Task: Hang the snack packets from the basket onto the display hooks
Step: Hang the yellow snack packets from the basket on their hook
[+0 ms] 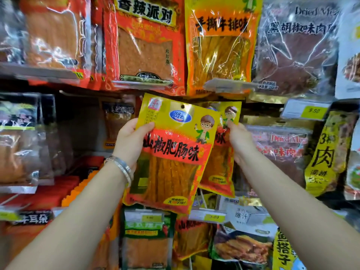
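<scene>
Ideally, the snack packet point(175, 152) gripped by the left hand point(132, 141) is levelled before hooking; a second packet point(220, 168) is pinched by the right hand point(240, 141).

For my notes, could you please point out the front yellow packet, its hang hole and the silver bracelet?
front yellow packet point(171, 152): head view, red name band.
hang hole point(182, 106): head view, hole itself.
silver bracelet point(124, 169): head view, band on wrist.
</scene>
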{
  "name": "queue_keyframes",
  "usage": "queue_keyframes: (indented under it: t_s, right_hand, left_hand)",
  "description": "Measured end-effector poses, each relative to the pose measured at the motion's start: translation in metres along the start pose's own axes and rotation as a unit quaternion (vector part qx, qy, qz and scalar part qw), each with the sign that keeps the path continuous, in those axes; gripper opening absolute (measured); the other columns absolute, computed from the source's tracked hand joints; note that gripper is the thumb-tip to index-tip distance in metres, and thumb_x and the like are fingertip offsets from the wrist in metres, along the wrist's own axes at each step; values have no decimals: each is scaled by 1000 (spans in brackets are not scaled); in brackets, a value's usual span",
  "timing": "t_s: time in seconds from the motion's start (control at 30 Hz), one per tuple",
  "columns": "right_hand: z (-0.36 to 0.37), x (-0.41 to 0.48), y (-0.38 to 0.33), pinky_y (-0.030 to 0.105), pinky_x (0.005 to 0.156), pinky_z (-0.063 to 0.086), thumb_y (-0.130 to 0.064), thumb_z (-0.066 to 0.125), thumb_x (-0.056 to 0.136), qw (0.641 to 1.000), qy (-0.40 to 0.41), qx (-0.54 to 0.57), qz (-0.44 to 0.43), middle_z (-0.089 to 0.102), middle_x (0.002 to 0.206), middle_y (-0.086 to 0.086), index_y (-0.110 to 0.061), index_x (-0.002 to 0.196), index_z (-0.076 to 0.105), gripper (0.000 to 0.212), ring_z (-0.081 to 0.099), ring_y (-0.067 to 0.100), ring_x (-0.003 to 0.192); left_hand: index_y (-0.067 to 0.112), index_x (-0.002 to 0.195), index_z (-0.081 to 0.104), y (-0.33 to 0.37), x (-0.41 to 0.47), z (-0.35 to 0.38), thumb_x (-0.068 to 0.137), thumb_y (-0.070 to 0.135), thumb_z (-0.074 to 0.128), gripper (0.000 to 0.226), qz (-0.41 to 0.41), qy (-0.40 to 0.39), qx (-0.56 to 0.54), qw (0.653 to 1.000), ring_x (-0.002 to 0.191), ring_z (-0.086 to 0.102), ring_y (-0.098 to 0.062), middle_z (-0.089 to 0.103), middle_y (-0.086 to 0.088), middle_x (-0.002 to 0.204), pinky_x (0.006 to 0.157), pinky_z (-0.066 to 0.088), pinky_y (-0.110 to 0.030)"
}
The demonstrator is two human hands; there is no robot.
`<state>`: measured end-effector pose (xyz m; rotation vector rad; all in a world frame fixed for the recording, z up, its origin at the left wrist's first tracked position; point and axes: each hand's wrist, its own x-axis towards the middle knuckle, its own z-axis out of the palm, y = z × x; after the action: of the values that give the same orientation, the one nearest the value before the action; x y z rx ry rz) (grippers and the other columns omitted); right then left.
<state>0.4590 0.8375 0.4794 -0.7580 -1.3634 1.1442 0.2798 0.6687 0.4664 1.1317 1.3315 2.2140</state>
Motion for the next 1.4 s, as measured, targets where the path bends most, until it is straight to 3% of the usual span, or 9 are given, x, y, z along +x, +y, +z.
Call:
queue_keyframes:
  t_s: [0.17,0.27,0.4,0.63,0.73,0.8,0.97,1.13,1.4]
  right_hand:
    - [14,23,6,25,64,41,-29,42,98,996,-55,-38,54,63,118,20,-4,120,59,37,61,24,93]
    - [14,26,7,36,93,46,-37,41,98,993,-73,-51,74,58,126,16,-8,129,51,44,57,27,111]
    - [0,5,3,30,102,30,-43,40,95,998,-28,-48,-26,38,148,1,-17,144,34,56,38,17,130]
    - [-23,-47,-15,28,63,55,-47,62,77,979,-158,96,-90,74,84,0,-31,78,71,18,70,16,77]
    - [-33,-44,-16,27,61,53,-34,64,83,979,-117,87,-143,70,74,-7,-35,74,69,10,67,11,69]
    - [-39,-41,-16,19,55,47,-32,60,88,977,-92,30,-190,65,64,-17,-42,72,66,20,59,-1,58]
    - [-47,-32,-23,41,67,46,-43,56,84,974,-67,-18,-218,61,73,-6,-25,79,61,19,57,13,68]
    - [-41,-24,-35,34,67,45,-38,56,89,974,-45,-27,-221,61,72,-16,-30,79,61,13,56,8,70]
    - [-36,-15,-38,50,72,49,-30,55,90,982,-32,-39,-180,62,92,24,1,93,55,30,59,38,82]
  left_hand:
    - [32,68,72,4,-2,-2,85,17,62,25,0,31,18,999,67,67,-16,72,3,71,73,53,-41]
    - [32,68,72,6,-5,-2,85,19,63,23,-2,51,25,998,71,67,-20,73,1,74,76,54,-44]
    - [29,71,73,6,-11,6,86,17,62,22,6,45,21,999,68,68,-18,73,-1,76,69,56,-38]
    - [20,87,68,-1,-22,42,89,16,58,11,-13,-24,21,999,81,68,-24,72,-9,93,78,54,-40]
    - [22,107,55,1,-23,57,90,5,56,24,37,-42,73,996,84,65,-8,65,-6,110,70,54,-20]
    - [24,128,44,6,-23,61,89,2,55,46,118,-44,146,981,103,54,1,51,6,125,83,46,-7]
    - [33,145,22,24,-18,81,93,6,43,62,255,-106,289,917,134,14,10,21,28,139,109,12,-10]
    - [31,145,25,29,-17,99,91,3,42,63,267,-135,257,919,115,14,34,24,25,138,90,13,11]
    - [37,143,30,33,-20,98,93,7,43,60,226,-127,223,940,134,23,7,28,30,135,115,23,-30]
